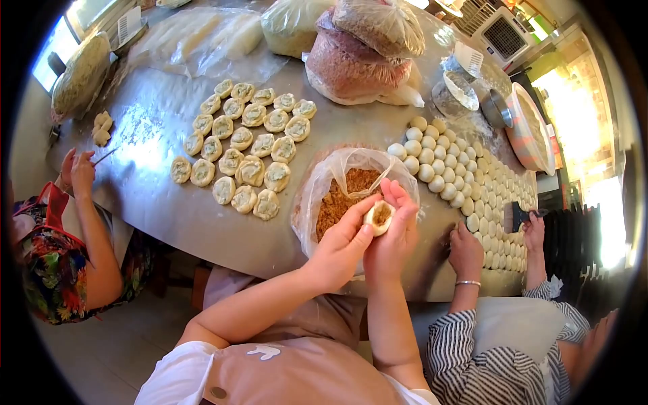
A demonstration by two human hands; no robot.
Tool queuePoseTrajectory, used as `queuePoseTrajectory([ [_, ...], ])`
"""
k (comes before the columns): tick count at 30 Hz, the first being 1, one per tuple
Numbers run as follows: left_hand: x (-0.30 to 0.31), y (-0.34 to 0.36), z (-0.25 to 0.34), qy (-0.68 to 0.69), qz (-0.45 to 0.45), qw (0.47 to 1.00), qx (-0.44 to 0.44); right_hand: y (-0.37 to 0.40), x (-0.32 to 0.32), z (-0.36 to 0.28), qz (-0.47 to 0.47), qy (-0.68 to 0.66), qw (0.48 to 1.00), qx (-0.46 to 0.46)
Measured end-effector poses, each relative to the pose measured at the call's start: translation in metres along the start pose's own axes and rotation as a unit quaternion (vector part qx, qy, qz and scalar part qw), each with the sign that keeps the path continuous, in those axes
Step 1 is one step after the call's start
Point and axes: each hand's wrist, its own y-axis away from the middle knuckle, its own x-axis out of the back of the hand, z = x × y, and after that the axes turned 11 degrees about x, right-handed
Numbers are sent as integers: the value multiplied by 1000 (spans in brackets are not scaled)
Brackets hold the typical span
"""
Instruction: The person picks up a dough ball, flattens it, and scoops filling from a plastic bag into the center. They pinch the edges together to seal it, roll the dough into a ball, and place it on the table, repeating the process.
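A small round of dough (372, 217) with brown filling showing in its open top is between my hands, above the bag. My left hand (339, 244) pinches its near left edge with thumb and finger. Around its right side my right hand (398, 233) is cupped, fingers pointing up. Just behind and below my hands, a clear plastic bag (308, 219) stands opened, with crumbly brown filling (337, 206) inside. The undersides of the dough and some of my fingertips are hidden.
Several pale-topped dough pieces (241, 138) lie left of the bag; rows of dough balls (439, 158) lie right. Stuffed bags (358, 67) stand behind. One co-worker's hand (82, 172) holds a thin stick at left; another's hands (466, 253) work at right, one with a dark scraper (516, 217).
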Motion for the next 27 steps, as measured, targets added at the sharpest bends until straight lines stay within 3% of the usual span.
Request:
queuePoseTrajectory([
  [1, 4, 0, -2, -135, -2, 990, -51, 2, -3, -3, -8, -14, 1000, -10],
  [2, 6, 0, -5, -81, 13, 996, -27, 7, -6, -12, -44, -85, 995, -37],
  [6, 21, -6, -3, -225, 65, 955, -184, 25, -21, -11, -81, -21, 996, 11],
  [9, 25, -8, -3, -392, 98, 870, -283, 23, -17, -12, -133, -16, 991, -24],
  [13, 15, -4, 14, -451, 66, 845, -279, 19, -15, -15, -113, -11, 990, -83],
  [16, 7, -2, 7, -385, 102, 877, -267, 14, -4, -13, -84, 101, 988, -84],
  [19, -1, -4, 18, -209, 131, 961, -122, 5, -9, -20, -71, 150, 983, 78],
  [20, -1, -5, 25, -156, 127, 977, -71, 2, -3, -20, -87, 216, 970, 63],
  [23, 13, -14, 5, -195, 12, 979, -57, 7, -14, -7, -201, 237, 921, 233],
  [24, 15, -11, 4, -204, 4, 975, -90, 3, -10, -10, -248, 258, 906, 227],
  [27, 9, 6, 3, -144, -23, 989, -30, -19, 4, 5, -180, 310, 918, 169],
])
